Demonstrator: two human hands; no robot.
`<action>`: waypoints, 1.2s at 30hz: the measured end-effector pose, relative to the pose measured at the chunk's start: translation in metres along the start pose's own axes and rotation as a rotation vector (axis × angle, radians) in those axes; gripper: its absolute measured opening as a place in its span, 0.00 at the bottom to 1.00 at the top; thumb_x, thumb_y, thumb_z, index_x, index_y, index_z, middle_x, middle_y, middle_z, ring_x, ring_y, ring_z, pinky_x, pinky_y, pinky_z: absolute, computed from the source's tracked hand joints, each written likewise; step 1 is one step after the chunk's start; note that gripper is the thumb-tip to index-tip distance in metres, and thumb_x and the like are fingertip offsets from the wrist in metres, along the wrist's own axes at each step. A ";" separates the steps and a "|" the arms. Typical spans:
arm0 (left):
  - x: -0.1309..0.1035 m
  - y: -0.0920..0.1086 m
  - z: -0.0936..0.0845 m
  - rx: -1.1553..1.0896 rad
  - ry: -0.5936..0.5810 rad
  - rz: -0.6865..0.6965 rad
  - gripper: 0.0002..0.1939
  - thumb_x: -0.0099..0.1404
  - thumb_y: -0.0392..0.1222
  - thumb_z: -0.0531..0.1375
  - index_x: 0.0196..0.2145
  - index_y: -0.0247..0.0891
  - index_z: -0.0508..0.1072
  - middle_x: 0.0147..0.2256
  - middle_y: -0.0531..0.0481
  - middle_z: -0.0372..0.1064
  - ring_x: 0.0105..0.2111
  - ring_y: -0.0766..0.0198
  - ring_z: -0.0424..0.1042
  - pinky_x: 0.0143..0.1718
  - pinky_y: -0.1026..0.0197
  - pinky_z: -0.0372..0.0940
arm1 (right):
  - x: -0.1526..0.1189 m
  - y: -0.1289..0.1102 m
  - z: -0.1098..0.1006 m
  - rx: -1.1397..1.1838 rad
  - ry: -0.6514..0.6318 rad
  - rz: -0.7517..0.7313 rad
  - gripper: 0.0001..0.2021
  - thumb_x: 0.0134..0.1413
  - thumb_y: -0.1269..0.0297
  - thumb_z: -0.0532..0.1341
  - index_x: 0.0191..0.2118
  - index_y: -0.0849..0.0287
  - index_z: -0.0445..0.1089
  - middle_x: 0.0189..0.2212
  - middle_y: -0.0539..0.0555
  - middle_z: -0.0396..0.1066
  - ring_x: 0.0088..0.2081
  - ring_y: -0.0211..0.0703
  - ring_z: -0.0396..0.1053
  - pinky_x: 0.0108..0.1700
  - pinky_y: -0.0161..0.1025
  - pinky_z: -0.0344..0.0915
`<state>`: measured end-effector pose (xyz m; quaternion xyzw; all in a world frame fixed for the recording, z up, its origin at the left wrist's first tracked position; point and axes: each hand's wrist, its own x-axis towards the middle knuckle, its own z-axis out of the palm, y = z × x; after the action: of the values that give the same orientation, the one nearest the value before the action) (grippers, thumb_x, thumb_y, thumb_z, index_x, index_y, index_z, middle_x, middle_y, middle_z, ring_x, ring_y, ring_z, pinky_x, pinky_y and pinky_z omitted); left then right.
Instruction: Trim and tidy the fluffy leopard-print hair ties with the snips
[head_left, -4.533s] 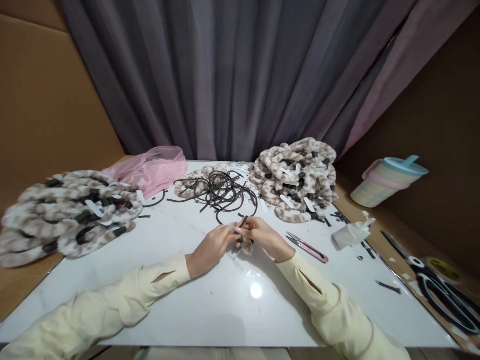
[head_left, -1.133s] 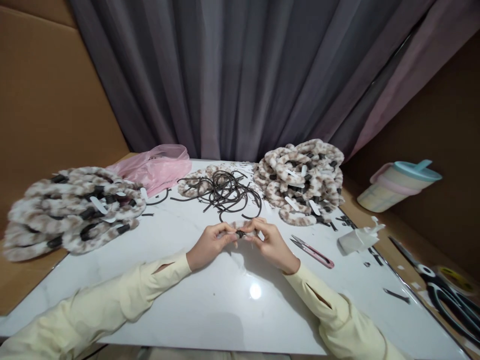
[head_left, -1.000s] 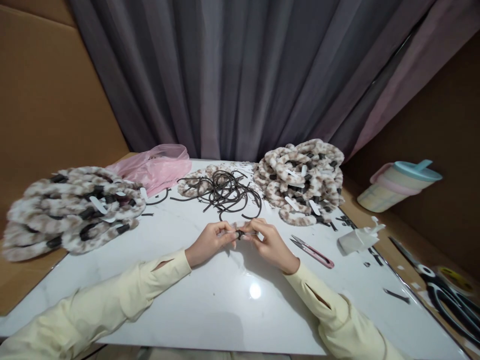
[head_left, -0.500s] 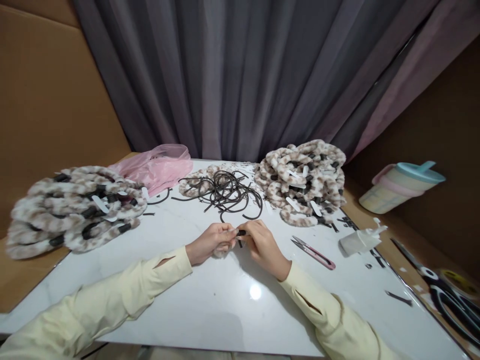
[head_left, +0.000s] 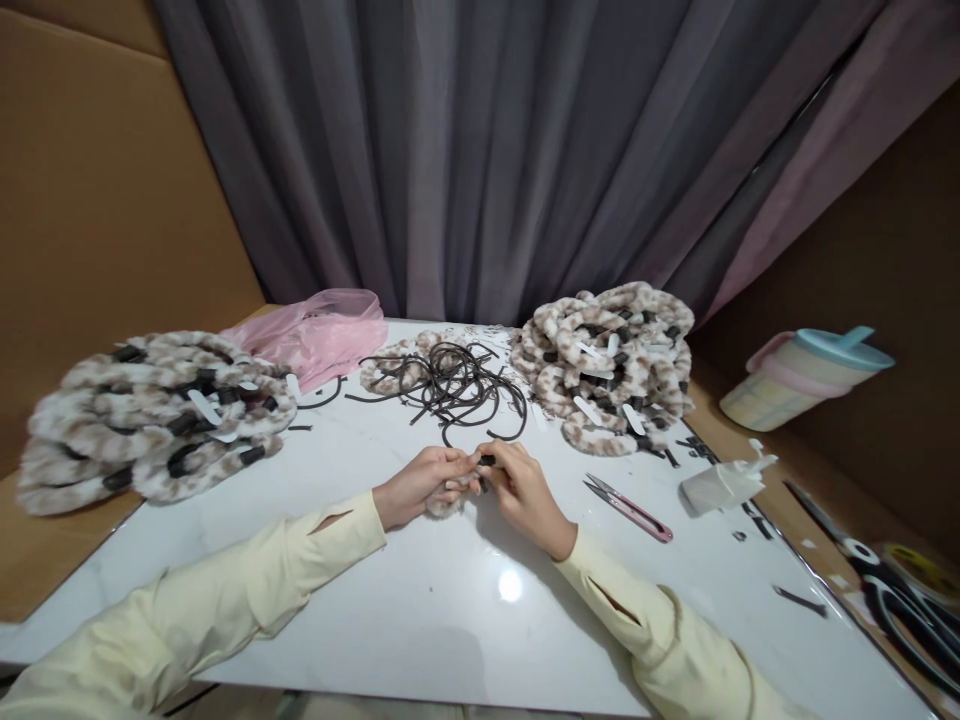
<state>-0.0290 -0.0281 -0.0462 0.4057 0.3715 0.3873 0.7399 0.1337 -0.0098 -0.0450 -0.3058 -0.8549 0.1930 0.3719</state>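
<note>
Near the middle of the table, my left hand [head_left: 420, 488] is closed round a fluffy white-and-brown plush piece [head_left: 442, 507], most of it hidden under the fingers. My right hand [head_left: 531, 500] pinches a short dark band [head_left: 487, 461] at that piece, and the fingertips of both hands meet there. A dark end pokes out below the fingers. Just beyond my hands lies a tangle of black cords [head_left: 457, 385], partly over another plush ring [head_left: 386, 365]. To the right of my right hand are pink-handled thread snips [head_left: 630, 508].
Plush rings with dark bands and white tags are piled at left [head_left: 97, 430] and right [head_left: 607, 345]. A pink plastic bag [head_left: 322, 335] lies at the back. On the right are a small white bottle [head_left: 720, 487], black scissors [head_left: 892, 600], a lidded cup [head_left: 795, 375] and cord scraps.
My right fingers have shifted slightly at the dark band, and the grip of both hands stays together. The whole view has moved by a very small amount.
</note>
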 end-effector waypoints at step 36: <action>-0.002 0.003 -0.001 -0.120 0.103 -0.082 0.15 0.50 0.43 0.65 0.27 0.31 0.65 0.17 0.63 0.42 0.15 0.79 0.37 0.14 0.72 0.31 | 0.002 0.017 -0.015 -0.091 -0.096 -0.284 0.19 0.59 0.69 0.52 0.56 0.53 0.58 0.45 0.59 0.66 0.45 0.47 0.63 0.45 0.48 0.63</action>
<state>-0.0319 -0.0286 -0.0432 0.3245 0.4015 0.3985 0.7581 0.1507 0.0056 -0.0437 -0.1888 -0.9142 0.1142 0.3398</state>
